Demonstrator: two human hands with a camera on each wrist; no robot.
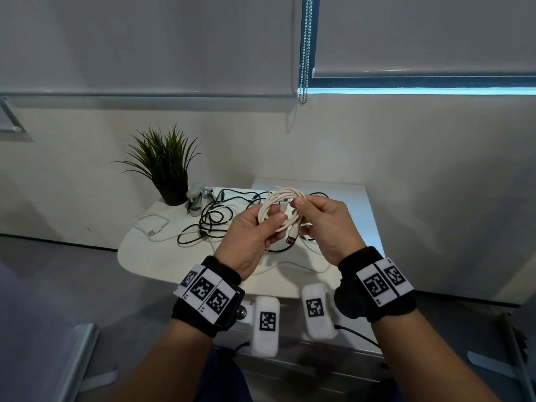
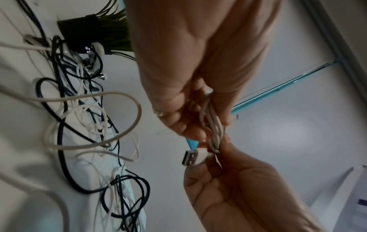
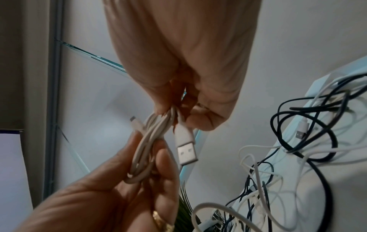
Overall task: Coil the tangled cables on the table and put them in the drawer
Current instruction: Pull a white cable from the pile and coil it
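White cable coil (image 1: pixel 282 208), head view: held above the table (image 1: pixel 162 256) near its front edge, left hand (image 1: pixel 252 239) palm-up with thumb pinching the loops, right hand (image 1: pixel 327 224) pinching the coil's right side, black cables (image 1: pixel 213 219) lying toward the back edge. Left wrist view: left hand (image 2: pixel 200 75) fingers curled round the strands, USB plug (image 2: pixel 191 157) jutting below. Right wrist view: right hand (image 3: pixel 184 62) fingertips pinch the strands just above the USB plug (image 3: pixel 186 150); left hand (image 3: pixel 111 196) grips the loops from below.

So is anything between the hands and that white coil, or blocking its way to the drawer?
Nothing between: both the left hand and the right hand already grip the white coiled cable, held above the table. No drawer is visible in any view, so the path there cannot be judged.
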